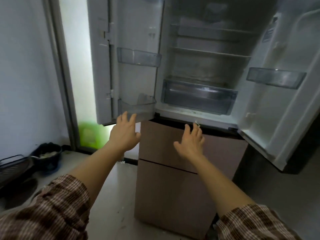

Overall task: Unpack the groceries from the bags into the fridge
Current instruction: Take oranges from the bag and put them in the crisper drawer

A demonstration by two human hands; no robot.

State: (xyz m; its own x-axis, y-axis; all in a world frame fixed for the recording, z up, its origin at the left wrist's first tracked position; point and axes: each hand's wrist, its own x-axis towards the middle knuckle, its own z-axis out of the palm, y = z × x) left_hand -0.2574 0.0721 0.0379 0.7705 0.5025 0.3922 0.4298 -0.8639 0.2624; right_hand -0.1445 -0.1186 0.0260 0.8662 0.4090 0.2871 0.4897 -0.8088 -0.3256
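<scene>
The fridge (206,66) stands in front of me with both upper doors swung wide. Its shelves and the clear crisper drawer (197,99) hold nothing that I can make out. The left door (103,66) carries clear bins, and so does the right door (285,84). My left hand (124,132) is stretched out with spread fingers just below the left door's lowest bin (138,106). My right hand (190,141) is stretched out with spread fingers in front of the brown lower drawer front (225,153). Neither hand holds anything. No grocery bags are in view.
A white wall is at the left, with a green container (90,134) on the floor behind the left door. A dark pot (48,155) and a dark rack (15,167) sit at the lower left. Pale floor lies in front of the fridge.
</scene>
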